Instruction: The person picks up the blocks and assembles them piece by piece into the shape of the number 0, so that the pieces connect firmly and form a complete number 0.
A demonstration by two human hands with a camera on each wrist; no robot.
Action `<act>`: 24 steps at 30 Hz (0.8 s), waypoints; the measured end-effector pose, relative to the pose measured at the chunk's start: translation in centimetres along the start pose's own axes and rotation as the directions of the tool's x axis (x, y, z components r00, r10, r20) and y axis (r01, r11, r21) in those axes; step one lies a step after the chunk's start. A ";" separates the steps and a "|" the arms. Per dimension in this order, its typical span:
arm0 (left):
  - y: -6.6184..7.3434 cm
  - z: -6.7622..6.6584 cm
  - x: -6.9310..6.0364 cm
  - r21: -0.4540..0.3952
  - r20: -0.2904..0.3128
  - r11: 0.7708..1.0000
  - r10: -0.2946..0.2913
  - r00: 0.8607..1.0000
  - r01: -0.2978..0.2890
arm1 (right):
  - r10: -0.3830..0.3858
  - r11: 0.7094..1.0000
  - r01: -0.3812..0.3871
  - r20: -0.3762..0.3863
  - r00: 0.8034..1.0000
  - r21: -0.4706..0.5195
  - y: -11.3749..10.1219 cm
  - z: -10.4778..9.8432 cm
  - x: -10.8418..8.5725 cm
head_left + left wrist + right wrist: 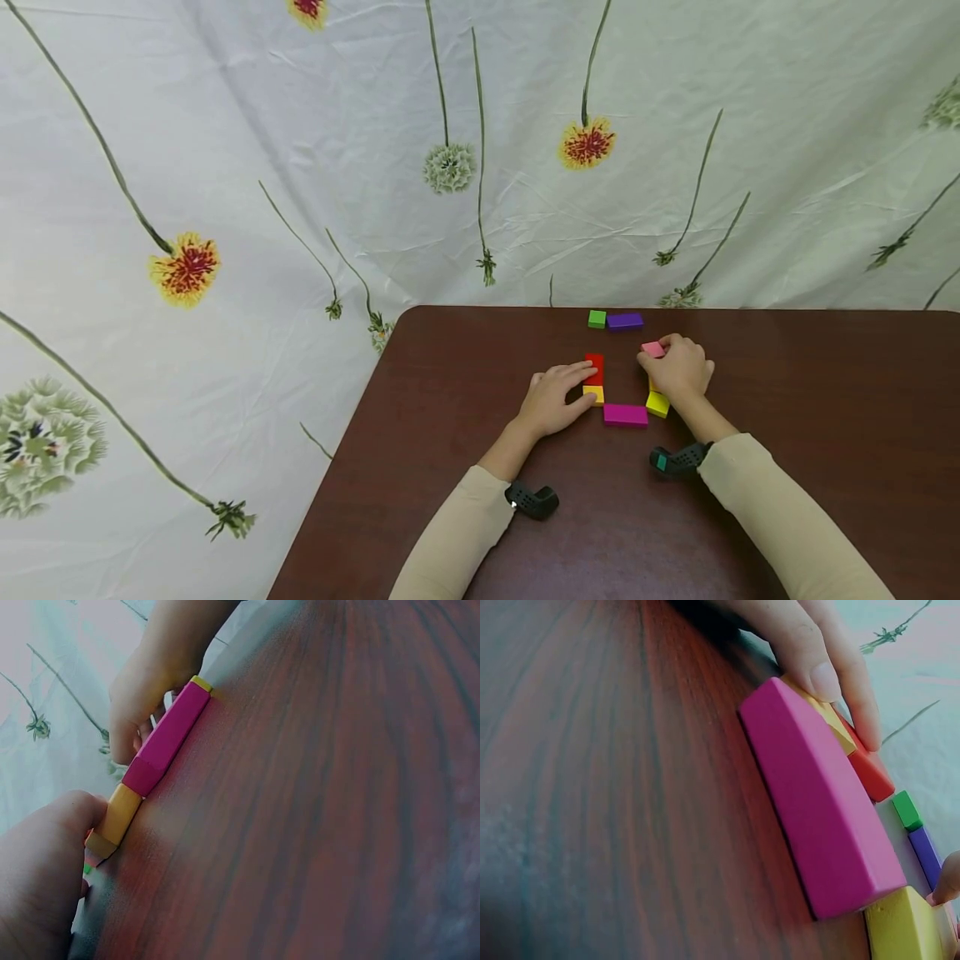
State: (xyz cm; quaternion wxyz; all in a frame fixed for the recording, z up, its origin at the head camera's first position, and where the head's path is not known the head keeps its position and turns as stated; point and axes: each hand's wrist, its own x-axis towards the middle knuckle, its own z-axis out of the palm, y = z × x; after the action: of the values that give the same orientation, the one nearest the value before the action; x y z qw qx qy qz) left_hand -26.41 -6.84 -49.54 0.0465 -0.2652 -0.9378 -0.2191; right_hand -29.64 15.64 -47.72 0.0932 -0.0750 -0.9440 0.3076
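Note:
My left hand (553,400) lies beside a red block (595,367) and a yellow-orange block (593,394), its fairly straight fingers touching them; the right wrist view shows its fingertips on both. Between finger and thumb, my right hand (681,367) pinches a pink block (654,349) at the right side of the arrangement. Partly hidden below that hand is an orange-yellow piece (652,384), with a yellow block (657,405) nearer me. A magenta block (626,415) lies along the front, also large in the right wrist view.
Farther back, a green block (597,319) and a purple block (625,322) sit side by side near the far edge of the dark brown table (465,350). Behind it hangs a white cloth (337,125) with printed flowers. Both wrists wear black bands.

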 end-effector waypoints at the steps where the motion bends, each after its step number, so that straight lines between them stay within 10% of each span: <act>1: 0.0 0.0 0.0 -0.001 0.000 1.000 0.000 1.000 0.000 | -0.002 1.000 0.002 -0.005 1.000 0.007 0.0 -0.1 -0.1; 10: 0.1 0.0 0.0 0.000 -0.002 1.000 0.016 1.000 -0.016 | -0.166 0.970 0.173 -0.053 0.985 0.172 2.2 -1.2 -1.0; 24: -0.3 0.2 0.0 -0.001 -0.015 1.000 0.020 1.000 -0.020 | -0.449 0.874 0.440 -0.006 0.894 0.206 4.3 -0.7 -1.8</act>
State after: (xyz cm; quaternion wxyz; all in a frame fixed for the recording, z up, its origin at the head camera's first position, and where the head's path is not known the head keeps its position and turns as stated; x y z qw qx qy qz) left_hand -26.60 -7.00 -49.87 0.0556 -0.2729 -0.9347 -0.2210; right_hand -27.40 19.15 -49.98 0.1485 0.1602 -0.9016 0.3734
